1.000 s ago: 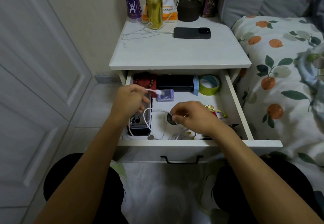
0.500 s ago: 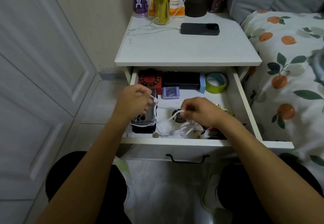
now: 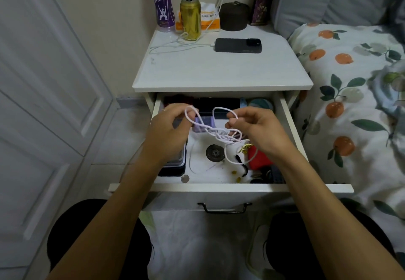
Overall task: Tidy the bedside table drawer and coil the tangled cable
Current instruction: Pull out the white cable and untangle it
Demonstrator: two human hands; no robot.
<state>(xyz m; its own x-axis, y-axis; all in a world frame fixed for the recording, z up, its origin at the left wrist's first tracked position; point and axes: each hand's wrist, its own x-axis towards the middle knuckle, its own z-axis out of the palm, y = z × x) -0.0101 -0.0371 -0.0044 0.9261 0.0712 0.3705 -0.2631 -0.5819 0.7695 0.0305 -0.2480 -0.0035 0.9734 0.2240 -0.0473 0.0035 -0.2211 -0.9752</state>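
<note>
Cable held above open drawer

Cable point(image 3: 213, 132), white, tangled: lifted over the drawer point(image 3: 230, 189), knotted between the two hands, one loop at each side, a tail hanging down to the drawer floor.
Left hand point(image 3: 168, 131): fingers curled, pinching the left loop.
Right hand point(image 3: 256, 128): fingers curled, pinching the right loop.
Drawer: pulled out; holds a round dark disc point(image 3: 215, 152), a coin point(image 3: 185, 179) at the front edge, a red pouch point(image 3: 259, 159), a stack of dark phone cases point(image 3: 175, 163) on the left, a tape roll point(image 3: 262, 104) at the back.
Counter point(image 3: 219, 71): black phone point(image 3: 238, 45) lying flat, plugged to a white lead; gold can point(image 3: 190, 18), purple bottle point(image 3: 161, 2) and dark round box point(image 3: 234, 16) along the wall.
</note>
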